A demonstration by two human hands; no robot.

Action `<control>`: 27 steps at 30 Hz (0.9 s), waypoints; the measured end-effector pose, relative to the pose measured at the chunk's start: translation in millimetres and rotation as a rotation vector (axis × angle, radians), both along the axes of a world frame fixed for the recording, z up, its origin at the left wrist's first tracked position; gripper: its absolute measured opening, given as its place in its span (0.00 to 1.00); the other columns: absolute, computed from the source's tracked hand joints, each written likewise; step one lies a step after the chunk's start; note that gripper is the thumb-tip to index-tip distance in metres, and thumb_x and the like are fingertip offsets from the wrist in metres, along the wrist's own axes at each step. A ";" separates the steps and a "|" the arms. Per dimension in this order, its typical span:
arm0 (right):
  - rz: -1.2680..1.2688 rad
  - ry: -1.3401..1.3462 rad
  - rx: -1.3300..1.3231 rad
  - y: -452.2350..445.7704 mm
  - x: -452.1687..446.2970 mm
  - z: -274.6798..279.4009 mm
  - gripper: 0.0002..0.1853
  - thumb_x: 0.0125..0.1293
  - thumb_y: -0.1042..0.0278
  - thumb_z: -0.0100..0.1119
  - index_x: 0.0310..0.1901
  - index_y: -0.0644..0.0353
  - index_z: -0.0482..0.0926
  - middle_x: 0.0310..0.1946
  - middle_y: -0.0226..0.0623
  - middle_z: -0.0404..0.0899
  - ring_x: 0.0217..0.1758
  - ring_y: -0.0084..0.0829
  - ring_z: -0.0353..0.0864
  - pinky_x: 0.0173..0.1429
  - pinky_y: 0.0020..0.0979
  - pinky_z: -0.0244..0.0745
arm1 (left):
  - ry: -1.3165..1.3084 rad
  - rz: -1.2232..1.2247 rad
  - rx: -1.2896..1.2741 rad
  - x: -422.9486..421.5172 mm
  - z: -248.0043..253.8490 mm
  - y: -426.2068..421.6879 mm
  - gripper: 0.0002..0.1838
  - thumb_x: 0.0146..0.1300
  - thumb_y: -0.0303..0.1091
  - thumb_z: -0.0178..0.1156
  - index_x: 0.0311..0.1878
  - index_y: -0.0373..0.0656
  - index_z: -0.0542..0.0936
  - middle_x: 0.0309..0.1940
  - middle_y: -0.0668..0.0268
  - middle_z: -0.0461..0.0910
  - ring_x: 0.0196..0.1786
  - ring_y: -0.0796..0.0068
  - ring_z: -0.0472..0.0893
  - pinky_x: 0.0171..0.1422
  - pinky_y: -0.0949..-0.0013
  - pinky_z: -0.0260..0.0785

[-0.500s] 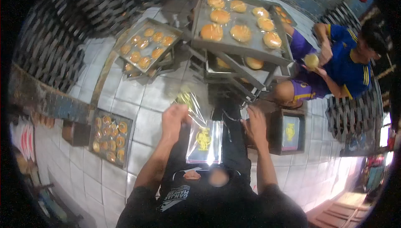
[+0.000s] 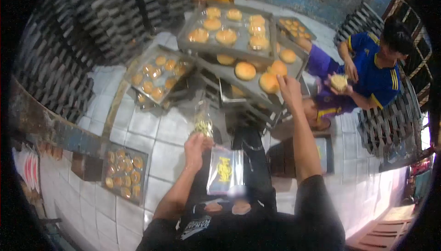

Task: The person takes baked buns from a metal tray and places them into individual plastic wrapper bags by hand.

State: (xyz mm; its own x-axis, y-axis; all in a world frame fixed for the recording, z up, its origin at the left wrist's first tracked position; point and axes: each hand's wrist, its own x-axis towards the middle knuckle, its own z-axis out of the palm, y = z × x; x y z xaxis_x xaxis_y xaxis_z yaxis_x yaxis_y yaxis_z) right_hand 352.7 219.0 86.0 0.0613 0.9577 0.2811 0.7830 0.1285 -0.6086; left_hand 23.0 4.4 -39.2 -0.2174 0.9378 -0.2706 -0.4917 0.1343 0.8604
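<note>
Golden bun (image 2: 269,82) seemingly touches right hand (image 2: 290,91).

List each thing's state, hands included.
Left hand: closed on clear bag
Clear bag: held above floor, mouth unclear
Right hand: fingers at bun, grip unclear
Bun: unbagged, on lower tray
Lower tray: holds bare buns, partly beneath upper tray
Upper tray: holds shiny buns, apparently bagged
Lap bags: lying, printed side up
Co-worker's bun: in hand
Floor tray: holds shiny buns
</note>
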 end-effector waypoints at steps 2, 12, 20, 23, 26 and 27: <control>-0.092 -0.142 -0.156 66.7 10.6 -40.0 0.32 0.71 0.38 0.60 0.49 0.69 0.86 0.47 0.63 0.86 0.53 0.58 0.86 0.56 0.48 0.80 | -0.008 -0.003 0.050 -0.6 -4.0 -0.1 0.12 0.77 0.40 0.62 0.47 0.40 0.79 0.37 0.59 0.87 0.39 0.68 0.88 0.45 0.66 0.80; 0.270 -0.071 0.078 44.6 -9.0 -63.2 0.32 0.62 0.50 0.75 0.56 0.69 0.80 0.53 0.61 0.84 0.58 0.53 0.85 0.63 0.45 0.77 | 0.063 -0.016 0.049 -3.0 -12.1 3.9 0.14 0.79 0.40 0.59 0.50 0.37 0.79 0.45 0.50 0.88 0.40 0.63 0.89 0.46 0.65 0.82; 0.281 0.907 -0.165 -99.4 -67.8 49.9 0.29 0.62 0.70 0.75 0.63 0.65 0.76 0.57 0.44 0.84 0.61 0.34 0.84 0.68 0.36 0.78 | -0.336 0.079 -0.056 -10.9 44.9 31.2 0.15 0.82 0.37 0.51 0.57 0.36 0.78 0.52 0.53 0.86 0.51 0.60 0.87 0.58 0.57 0.81; 0.374 0.861 -0.341 -168.2 -113.0 51.6 0.29 0.62 0.74 0.75 0.65 0.62 0.76 0.59 0.39 0.83 0.60 0.33 0.85 0.66 0.35 0.80 | -0.486 0.174 -0.106 -10.0 37.1 56.0 0.14 0.76 0.35 0.61 0.56 0.36 0.77 0.51 0.50 0.86 0.48 0.60 0.87 0.54 0.58 0.83; 0.707 0.365 0.053 -201.6 -133.9 9.8 0.22 0.59 0.82 0.72 0.55 0.62 0.78 0.56 0.43 0.82 0.60 0.42 0.84 0.64 0.38 0.79 | -0.483 0.135 -0.211 2.9 57.1 60.3 0.18 0.73 0.37 0.66 0.58 0.36 0.76 0.49 0.51 0.87 0.43 0.61 0.88 0.46 0.58 0.83; 0.712 0.361 0.051 -194.0 -130.8 -5.0 0.22 0.59 0.82 0.72 0.55 0.62 0.78 0.56 0.43 0.82 0.60 0.42 0.84 0.64 0.38 0.79 | -0.405 0.101 -0.187 12.2 62.5 59.5 0.22 0.74 0.43 0.65 0.60 0.38 0.75 0.49 0.54 0.88 0.38 0.63 0.87 0.38 0.61 0.81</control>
State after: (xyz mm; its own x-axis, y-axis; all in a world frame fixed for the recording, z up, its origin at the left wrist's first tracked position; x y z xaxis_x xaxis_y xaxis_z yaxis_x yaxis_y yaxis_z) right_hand 221.9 25.0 80.9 -0.4648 0.7874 0.4049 0.2576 0.5577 -0.7890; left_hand 35.2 63.9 23.2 -0.1472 0.8441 -0.5157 -0.8020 0.2033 0.5617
